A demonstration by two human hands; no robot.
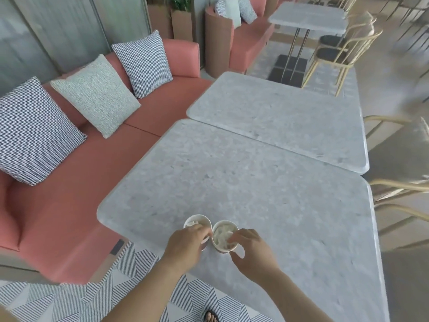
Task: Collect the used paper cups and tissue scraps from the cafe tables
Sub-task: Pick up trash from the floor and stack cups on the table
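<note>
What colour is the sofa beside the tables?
The sofa is salmon pink, clearest in the head view.

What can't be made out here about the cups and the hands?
Head view only.
The left cup: near wall hidden behind the left hand; its grip cannot be told.
The right hand: fingertips at the right cup rim are blurred, so contact is unclear.
The white contents of both cups: too blurred to identify.
The chair at the right edge: cut off and motion-blurred.
</note>
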